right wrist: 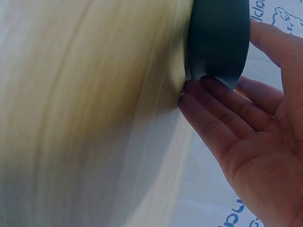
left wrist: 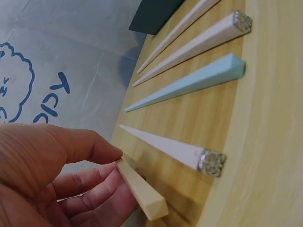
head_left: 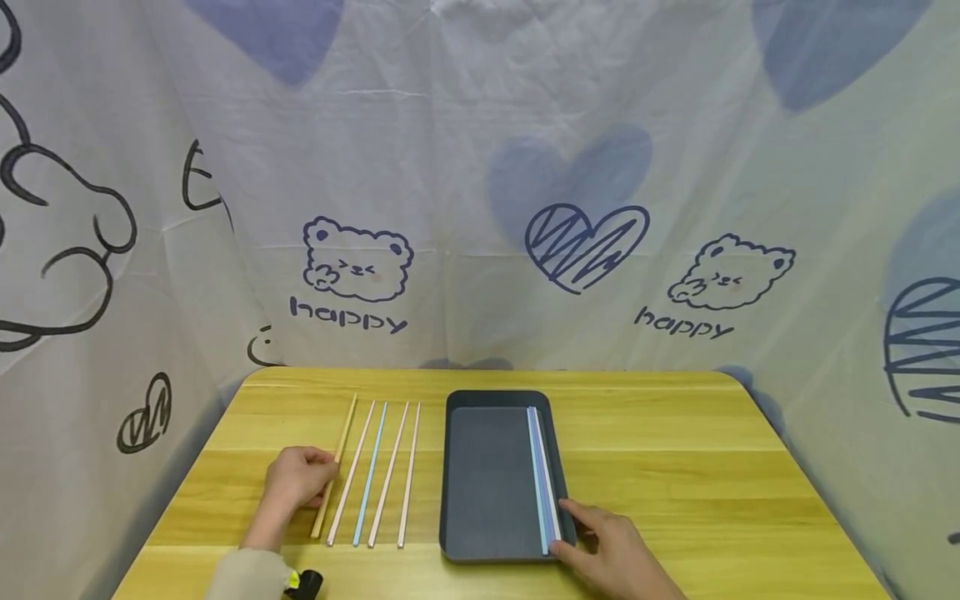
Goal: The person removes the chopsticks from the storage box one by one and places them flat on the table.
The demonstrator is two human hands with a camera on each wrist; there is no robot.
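Note:
My left hand [head_left: 294, 479] pinches a plain yellow wooden chopstick [left wrist: 147, 191] between thumb and fingers, at the left end of a row. Beside it on the table lie a pale pink chopstick [head_left: 352, 473], a light blue chopstick [head_left: 371, 475] and two more pale ones. Silver patterned caps show on pale ones in the left wrist view. My right hand [head_left: 611, 546] grips the dark grey tray [head_left: 487, 483] at its near right corner, fingertips low against the outer wall [right wrist: 220, 42]. Along the tray's right side lie light blue, purplish-blue and white chopsticks [head_left: 537, 479].
The wooden table [head_left: 675, 467] has rounded far corners. Behind it and at both sides hangs a pale cloth [head_left: 465, 308] printed with hearts and bears. A small black device [head_left: 304, 585] sits at the left sleeve [head_left: 251, 575].

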